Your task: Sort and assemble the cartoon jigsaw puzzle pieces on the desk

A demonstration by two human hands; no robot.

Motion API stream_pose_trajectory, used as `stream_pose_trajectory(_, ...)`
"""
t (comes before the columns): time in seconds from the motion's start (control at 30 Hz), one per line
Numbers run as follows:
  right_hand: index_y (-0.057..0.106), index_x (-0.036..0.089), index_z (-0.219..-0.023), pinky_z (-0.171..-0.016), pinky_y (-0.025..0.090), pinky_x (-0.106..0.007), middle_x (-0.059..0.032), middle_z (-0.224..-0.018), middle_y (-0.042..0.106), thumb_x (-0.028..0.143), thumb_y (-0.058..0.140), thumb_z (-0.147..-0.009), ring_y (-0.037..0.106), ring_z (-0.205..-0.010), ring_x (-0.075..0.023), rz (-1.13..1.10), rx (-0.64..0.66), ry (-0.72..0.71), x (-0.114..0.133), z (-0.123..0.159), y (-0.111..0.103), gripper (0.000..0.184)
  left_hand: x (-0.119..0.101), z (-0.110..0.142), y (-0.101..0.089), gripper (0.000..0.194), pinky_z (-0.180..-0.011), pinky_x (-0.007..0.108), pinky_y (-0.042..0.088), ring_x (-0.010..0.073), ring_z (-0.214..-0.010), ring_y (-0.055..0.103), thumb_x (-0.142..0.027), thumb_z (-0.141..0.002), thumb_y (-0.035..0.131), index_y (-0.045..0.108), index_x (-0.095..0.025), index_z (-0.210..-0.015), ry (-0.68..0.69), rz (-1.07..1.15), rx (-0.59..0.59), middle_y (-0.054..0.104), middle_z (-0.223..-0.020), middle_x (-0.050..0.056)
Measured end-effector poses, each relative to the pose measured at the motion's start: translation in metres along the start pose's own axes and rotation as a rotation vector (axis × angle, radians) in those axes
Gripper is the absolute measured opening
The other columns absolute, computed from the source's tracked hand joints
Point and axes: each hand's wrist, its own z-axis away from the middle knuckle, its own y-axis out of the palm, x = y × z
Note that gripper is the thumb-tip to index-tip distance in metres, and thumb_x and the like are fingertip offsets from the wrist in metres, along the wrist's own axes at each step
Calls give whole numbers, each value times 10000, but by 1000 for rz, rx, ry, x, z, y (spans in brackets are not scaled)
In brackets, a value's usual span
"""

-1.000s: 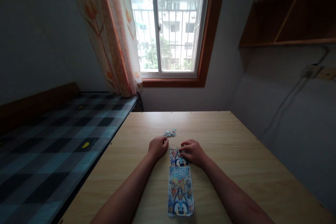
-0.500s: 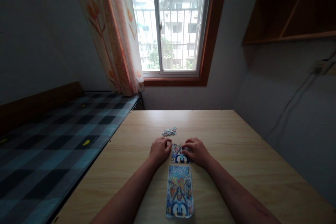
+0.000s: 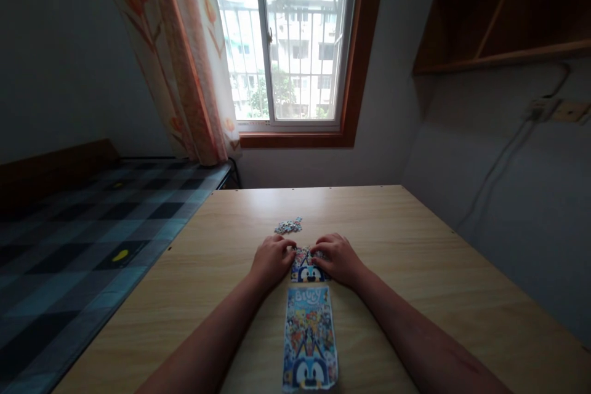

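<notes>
A partly assembled jigsaw puzzle [image 3: 308, 272] lies flat on the table, showing a blue cartoon dog's face at its lower edge. My left hand [image 3: 273, 260] is at its left side, fingers bent and thumb close to the upper left corner. Over its upper right part rests my right hand [image 3: 338, 258], with bent fingers and the thumb on the pieces. Both hands close on the puzzle from the sides; small pieces under the fingertips cannot be made out. Just nearer to me is a printed reference picture [image 3: 310, 332] with the same dog and the word "BLUEY".
Loose puzzle pieces [image 3: 289, 226] form a small pile beyond my hands on the wooden table [image 3: 397, 314]. A bed with a checked cover [image 3: 115, 234] adjoins the table's left side. A wall shelf [image 3: 498, 58] hangs at the right; a window is ahead.
The assembled puzzle has shifted away from the reference picture, leaving a narrow gap. My left hand has come in from near the loose pile to the puzzle's left edge. The camera view has shifted slightly.
</notes>
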Motion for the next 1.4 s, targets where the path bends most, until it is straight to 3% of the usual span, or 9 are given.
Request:
stream_pose_trajectory(0.17, 752, 267, -907, -899, 395, -379, -40, -1005, 714, 304, 755, -795, 586, -998, -232, -1, -6, -20, 4, -4, 0, 118, 0, -1, 1, 198, -884, 339, 440, 227, -976, 592, -286, -828, 630, 763, -252, -971, 11, -16, -5, 679, -982, 67)
stream_pose_trajectory(0.37, 751, 284, -1037, -912, 410, -393, -58, -1045, 721, 310, 714, -829, 598, -1005, -241, 13, 4, -60, 4, -8, 2, 213, 1, -5, 4, 179, -886, 360, 436, 248, -988, 579, -289, -841, 611, 749, -249, -947, 51, -61, 1, 669, -994, 75)
stream_pose_trajectory(0.63, 768, 295, -1000, -909, 413, -388, -49, -1042, 722, 316, 699, -845, 599, -1005, -232, 50, 18, -66, 5, -9, 3, 171, 0, -8, 3, 167, -886, 349, 443, 244, -995, 575, -356, -839, 647, 738, -248, -929, 68, -94, 27, 647, -1007, 75)
stream_pose_trajectory(0.9, 774, 282, -991, -897, 421, -377, -44, -1046, 732, 311, 686, -849, 605, -1001, -228, 59, 19, -102, 6, -8, 5, 170, 2, -10, 4, 129, -847, 327, 457, 227, -957, 597, -294, -827, 661, 716, -202, -900, 68, -37, 64, 646, -997, 74)
stream_pose_trajectory(1.4, 774, 284, -998, -882, 436, -366, -41, -1038, 736, 316, 677, -855, 618, -983, -222, 62, 28, -130, 5, -8, 5, 176, 6, -7, 5, 137, -755, 283, 465, 180, -827, 626, -243, -774, 662, 702, -207, -900, 56, 116, 9, 699, -918, 32)
